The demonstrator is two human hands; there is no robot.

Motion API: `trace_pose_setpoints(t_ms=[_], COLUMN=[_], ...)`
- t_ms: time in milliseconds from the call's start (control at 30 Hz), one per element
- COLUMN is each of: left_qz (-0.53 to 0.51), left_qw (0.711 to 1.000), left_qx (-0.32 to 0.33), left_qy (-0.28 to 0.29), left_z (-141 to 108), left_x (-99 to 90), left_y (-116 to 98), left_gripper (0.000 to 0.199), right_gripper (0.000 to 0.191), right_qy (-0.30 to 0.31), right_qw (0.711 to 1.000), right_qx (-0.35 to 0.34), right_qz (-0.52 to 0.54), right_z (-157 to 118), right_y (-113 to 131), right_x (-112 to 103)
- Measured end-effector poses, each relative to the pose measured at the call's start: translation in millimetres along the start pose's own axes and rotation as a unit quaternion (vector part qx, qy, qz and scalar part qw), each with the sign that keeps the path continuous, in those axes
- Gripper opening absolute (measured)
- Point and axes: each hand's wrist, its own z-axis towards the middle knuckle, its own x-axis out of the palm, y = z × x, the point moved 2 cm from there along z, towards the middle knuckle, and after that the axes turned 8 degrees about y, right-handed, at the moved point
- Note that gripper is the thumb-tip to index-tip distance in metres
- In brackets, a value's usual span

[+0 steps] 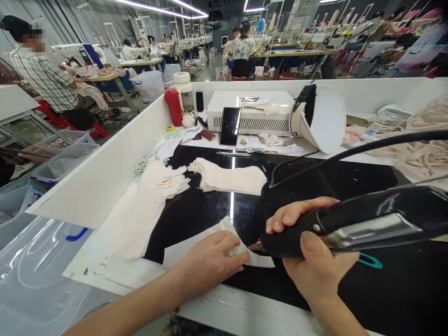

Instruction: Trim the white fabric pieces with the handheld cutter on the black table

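Closest in the head view, the right hand (313, 266) wraps around a black handheld tool (381, 212) with a silvery lever, its narrow tip pointing left. Just beyond that tip, the left hand (208, 256) lies palm down with bent fingers on a white piece (178, 245) spread over the black work surface (395, 298); whether it also pinches the edge, I cannot tell. Beside the right wrist lies a teal loop (371, 261). Farther off, a stack of cream pieces (233, 177) sits on the black surface, with a looser pale pile (142, 212) to its left. Behind them, a dark phone (230, 126) leans against a vented white box (214, 109), near a white cone (329, 119).
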Motion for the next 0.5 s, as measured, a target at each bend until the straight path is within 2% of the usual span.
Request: trace_pose_setpoints(t_ms=[200,367,500], left_qz=[-0.014,-0.017,-0.010], left_qw=[1.000,1.000,1.000], left_qx=[-0.011,-0.003,-0.002], left_qy=[0.001,-0.009,-0.022], left_z=[3,3,4], left_x=[-1.7,0.5,3.2], left_y=[-1,-1,0], left_gripper=[0.019,0.015,0.015], right_gripper=[0.027,0.034,0.033], right_qy=[-0.014,-0.022,-0.014], right_qw=[0.999,1.000,1.000], right_qx=[0.026,-0.007,-0.006], right_qz=[-0.015,-0.006,-0.006], right_z=[2,10,12], right_y=[-2,-3,-6], right_x=[3,7,9])
